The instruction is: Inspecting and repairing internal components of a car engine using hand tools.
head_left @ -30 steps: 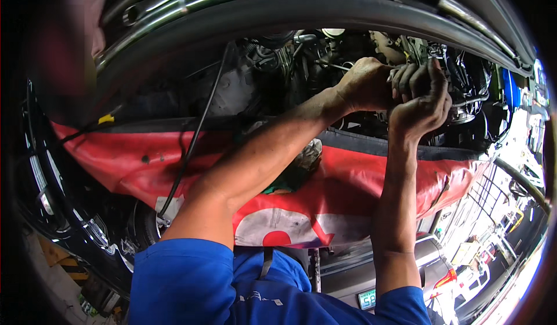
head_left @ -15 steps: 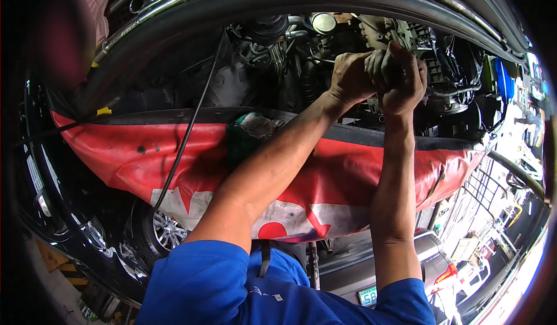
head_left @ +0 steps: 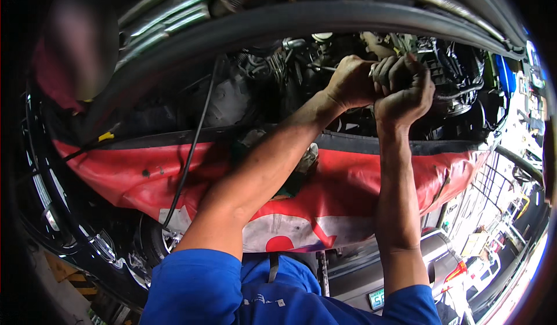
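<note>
Both of my hands meet over the engine bay (head_left: 232,96) of a vehicle, under its raised hood. My left hand (head_left: 351,82) is closed in a fist, its fingertips turned away from view. Right beside it, my right hand (head_left: 404,90) has dark, grimy fingers curled inward, with the thumb side up. Whatever the two hands grip between them is hidden by the fingers. A red and white fender cover (head_left: 342,180) hangs over the near edge below my forearms. On it, partly behind my left forearm, lies a dark green and pale cloth (head_left: 299,174).
A thin black rod (head_left: 196,133) slants up from the cover's left part. The hood's dark edge (head_left: 325,13) arches above my hands. Another person (head_left: 69,58) is at the upper left. A grey car (head_left: 354,278) stands behind me, and metal racks (head_left: 478,194) are at the right.
The view has shifted, so the engine bay and cover sit slightly lower. My right hand has turned a little, its fingers curled beside my left. More of the cloth shows.
</note>
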